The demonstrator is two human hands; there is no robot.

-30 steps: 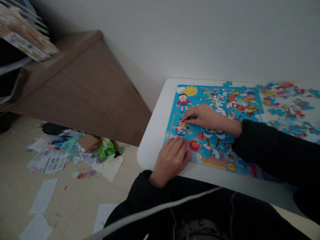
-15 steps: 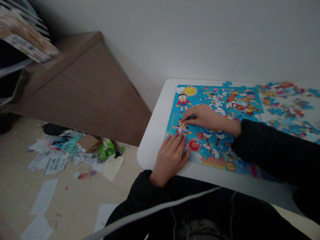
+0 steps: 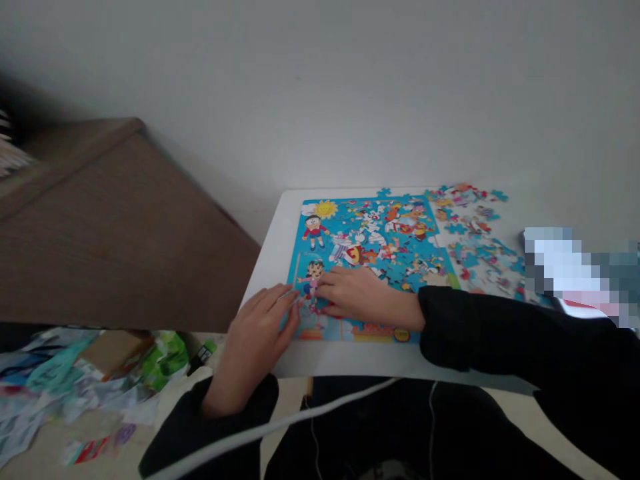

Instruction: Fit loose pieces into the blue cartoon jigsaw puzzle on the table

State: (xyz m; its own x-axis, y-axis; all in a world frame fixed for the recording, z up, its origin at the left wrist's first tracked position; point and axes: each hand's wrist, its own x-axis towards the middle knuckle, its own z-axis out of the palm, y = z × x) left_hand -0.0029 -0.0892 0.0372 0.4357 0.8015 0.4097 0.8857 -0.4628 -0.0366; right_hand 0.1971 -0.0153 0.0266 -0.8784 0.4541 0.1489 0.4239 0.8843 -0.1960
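A blue cartoon jigsaw puzzle (image 3: 306, 263) lies in its board on the white table, partly filled in. At its left edge is my left hand (image 3: 263, 327), the fingers and thumb drawn together around what looks like a small pale-blue jigsaw piece. My right hand (image 3: 353, 293) rests over the lower left of the picture, its fingers bent down beside a pigtailed figure (image 3: 315, 269). Whatever its fingertips hold or press is hidden. Above are a figure in red (image 3: 315, 230) and a smiling sun (image 3: 326, 209).
Loose jigsaw pieces (image 3: 483, 257) are heaped right of the board. A phone-like device (image 3: 565, 267), partly blurred out, stands farther right. The wooden cabinet (image 3: 125, 233) is left of the table (image 3: 267, 243). A white cable (image 3: 280, 423) crosses before my body; litter (image 3: 110, 360) covers the floor.
The view has swung right, bringing the device into sight. My left hand has lifted from lying flat on the puzzle to its left edge. My right hand has moved lower on the picture.
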